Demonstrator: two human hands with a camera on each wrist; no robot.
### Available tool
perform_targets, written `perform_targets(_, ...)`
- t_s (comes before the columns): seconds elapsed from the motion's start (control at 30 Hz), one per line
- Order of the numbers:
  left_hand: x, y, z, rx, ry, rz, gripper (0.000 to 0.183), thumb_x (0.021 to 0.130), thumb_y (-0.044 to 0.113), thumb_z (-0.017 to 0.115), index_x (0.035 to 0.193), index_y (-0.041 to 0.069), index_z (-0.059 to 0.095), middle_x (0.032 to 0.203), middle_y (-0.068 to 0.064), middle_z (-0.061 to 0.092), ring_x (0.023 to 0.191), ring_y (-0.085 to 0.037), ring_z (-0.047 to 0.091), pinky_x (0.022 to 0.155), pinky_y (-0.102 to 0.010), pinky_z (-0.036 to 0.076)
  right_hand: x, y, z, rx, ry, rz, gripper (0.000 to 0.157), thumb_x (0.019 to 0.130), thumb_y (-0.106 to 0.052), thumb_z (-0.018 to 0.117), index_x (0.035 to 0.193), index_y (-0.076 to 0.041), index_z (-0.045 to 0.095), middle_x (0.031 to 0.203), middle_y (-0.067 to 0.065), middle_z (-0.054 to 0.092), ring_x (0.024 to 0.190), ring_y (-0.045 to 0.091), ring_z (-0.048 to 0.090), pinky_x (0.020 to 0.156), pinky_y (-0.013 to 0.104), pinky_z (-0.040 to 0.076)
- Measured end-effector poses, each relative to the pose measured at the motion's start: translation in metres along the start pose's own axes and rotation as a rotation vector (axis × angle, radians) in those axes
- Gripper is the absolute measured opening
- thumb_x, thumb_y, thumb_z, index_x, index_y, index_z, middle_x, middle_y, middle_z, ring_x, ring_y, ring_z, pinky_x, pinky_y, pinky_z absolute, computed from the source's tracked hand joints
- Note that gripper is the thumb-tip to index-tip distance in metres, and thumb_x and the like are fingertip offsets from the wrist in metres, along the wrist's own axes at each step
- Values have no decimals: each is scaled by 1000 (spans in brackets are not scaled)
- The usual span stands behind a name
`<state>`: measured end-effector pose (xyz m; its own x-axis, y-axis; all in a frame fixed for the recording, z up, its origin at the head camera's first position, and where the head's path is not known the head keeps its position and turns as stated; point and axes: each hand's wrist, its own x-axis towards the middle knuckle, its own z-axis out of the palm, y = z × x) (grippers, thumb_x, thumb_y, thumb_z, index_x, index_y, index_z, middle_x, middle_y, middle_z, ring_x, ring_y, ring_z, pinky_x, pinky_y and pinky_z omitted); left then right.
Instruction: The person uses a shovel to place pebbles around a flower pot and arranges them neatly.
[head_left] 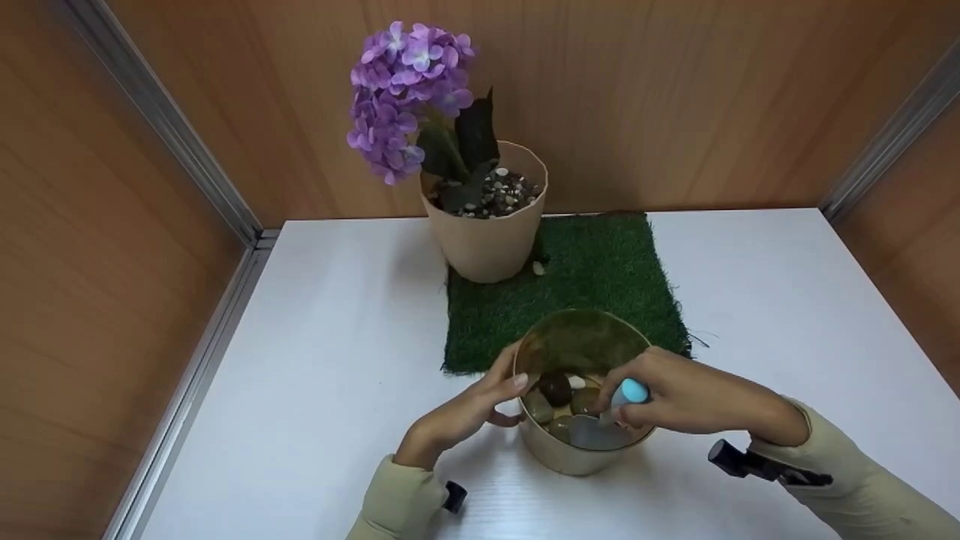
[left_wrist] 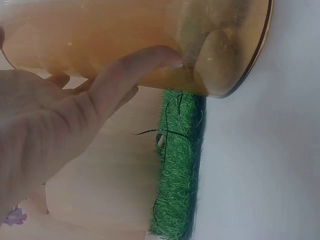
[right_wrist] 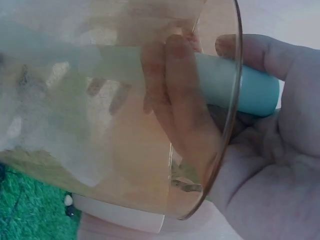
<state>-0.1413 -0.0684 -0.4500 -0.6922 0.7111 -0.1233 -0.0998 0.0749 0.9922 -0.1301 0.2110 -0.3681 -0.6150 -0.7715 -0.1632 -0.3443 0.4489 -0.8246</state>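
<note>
On the white table, a see-through amber pot (head_left: pixel 574 459) stands at the front edge of the grass mat. Several smooth stones (head_left: pixel 555 390), dark, brown and grey, lie inside it. My left hand (head_left: pixel 469 405) holds the pot's left wall, fingers spread around its side; the wall hides part of them. Inside the rim, my right hand (head_left: pixel 675 390) grips a small trowel by its pale handle with a turquoise end (right_wrist: pixel 260 90). The trowel's broad whitish blade (head_left: pixel 596 433) points down among the stones. Its tip cannot be made out.
Behind stands a beige flowerpot (head_left: pixel 487 247) with a purple hydrangea (head_left: pixel 409 90) and small pebbles. It sits on the green grass mat (head_left: pixel 600 270). A loose pale pebble (head_left: pixel 538 268) lies beside it. Wooden panels (head_left: pixel 637 105) close off the back and sides.
</note>
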Motion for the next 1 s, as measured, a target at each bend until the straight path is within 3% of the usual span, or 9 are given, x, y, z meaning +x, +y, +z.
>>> perform_targets(0.23,-1,0,0,-16,-5,1,57,97,49,37,146,43,9,153,7,1,137,-30,20,87,-45,46,0,1,-2,17,-7,-12,16,91,-11,59,99,-19,70,94,2,69,73,17,67,58,31,55)
perform_targets(0.43,0,-1,0,-19,-3,-3,57,96,49,38,145,43,10,152,8,3,136,-30,22,87,-44,46,0,0,-3,-43,-29,-42,18,91,-11,58,100,-22,70,94,-2,68,65,8,63,55,30,53)
perform_targets(0.6,1,-1,-1,-22,-4,-9,58,96,50,39,145,44,9,152,9,2,136,-30,21,87,-44,46,1,2,-4,-14,-37,-79,20,91,-8,58,102,-20,69,96,-4,67,71,12,64,58,30,54)
perform_targets(0.83,0,1,0,-22,-5,-2,58,96,49,38,146,42,8,153,6,1,136,-30,21,87,-45,46,2,-1,-1,-46,-18,-56,19,91,-12,57,102,-23,69,94,-6,68,72,10,64,58,28,52)
perform_targets(1.0,0,0,1,-15,-2,0,57,97,48,37,145,42,8,153,5,1,136,-31,21,87,-45,46,4,-2,3,-4,20,-23,17,93,-12,56,98,-22,69,93,-2,70,77,14,67,59,29,52)
